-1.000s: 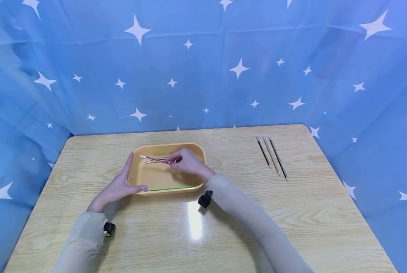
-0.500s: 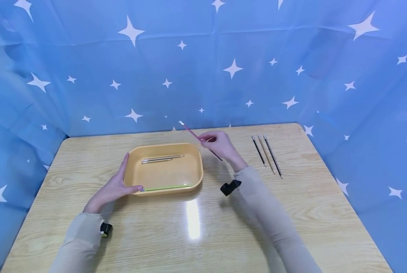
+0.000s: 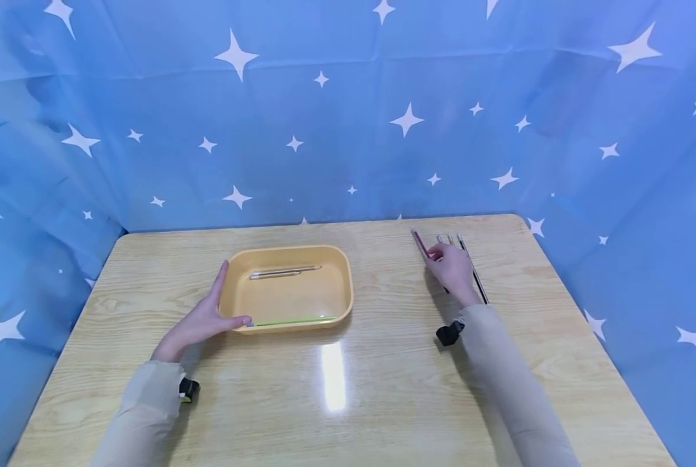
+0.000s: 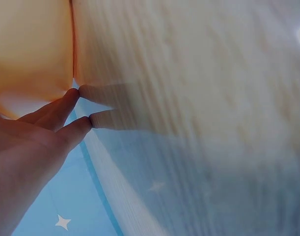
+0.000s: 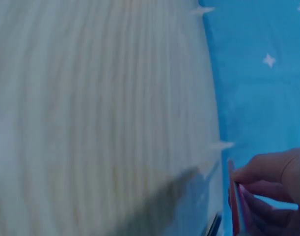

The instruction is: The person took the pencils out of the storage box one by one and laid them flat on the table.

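My right hand (image 3: pixel 454 269) pinches a dark red pencil (image 3: pixel 420 242) between thumb and fingers, over the back right of the table. Beneath and beside that hand lie three pencils in a row; the rightmost is black (image 3: pixel 479 280), and the hand partly hides the others. In the right wrist view the held pencil (image 5: pixel 234 211) points up past the fingertips. My left hand (image 3: pixel 198 324) rests with thumb and fingers spread at the left front corner of a yellow tray (image 3: pixel 350 285). Inside it lie two pencils (image 3: pixel 289 270) side by side, plus a green pencil (image 3: pixel 295 321) along the front wall.
The wooden table (image 3: pixel 254 402) has a bright light reflection (image 3: pixel 333 376) in front of the tray. A blue curtain with white stars (image 3: pixel 324 130) hangs behind the table and at both sides.
My right hand has lifted the dark red pencil out of the tray and carried it right to the row of pencils. The left hand keeps its place at the tray.
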Demonstrator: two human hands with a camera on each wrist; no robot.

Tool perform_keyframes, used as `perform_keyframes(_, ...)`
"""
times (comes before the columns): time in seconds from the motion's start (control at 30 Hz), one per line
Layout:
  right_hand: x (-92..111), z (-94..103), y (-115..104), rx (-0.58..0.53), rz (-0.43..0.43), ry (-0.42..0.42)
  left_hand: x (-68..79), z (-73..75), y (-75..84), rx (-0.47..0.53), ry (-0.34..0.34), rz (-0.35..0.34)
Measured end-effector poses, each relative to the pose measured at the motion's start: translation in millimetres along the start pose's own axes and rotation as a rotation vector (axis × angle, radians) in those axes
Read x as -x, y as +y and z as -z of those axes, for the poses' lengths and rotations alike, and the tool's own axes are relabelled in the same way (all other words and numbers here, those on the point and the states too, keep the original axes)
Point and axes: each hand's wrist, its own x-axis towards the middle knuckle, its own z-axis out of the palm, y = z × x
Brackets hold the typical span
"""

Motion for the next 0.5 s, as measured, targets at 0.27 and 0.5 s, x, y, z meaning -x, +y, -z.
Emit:
perform_keyframes(0.27,8.3,2.2,19.9,0.106,-0.022,0.058,-0.9,0.0,1.5,-0.021,-0.007,0.014)
perform_keyframes(0.5,9.8,1.6,0.6,0.152,0.047,0.075,1.8,0.8,2.1,-0.008,-0.017,0.024)
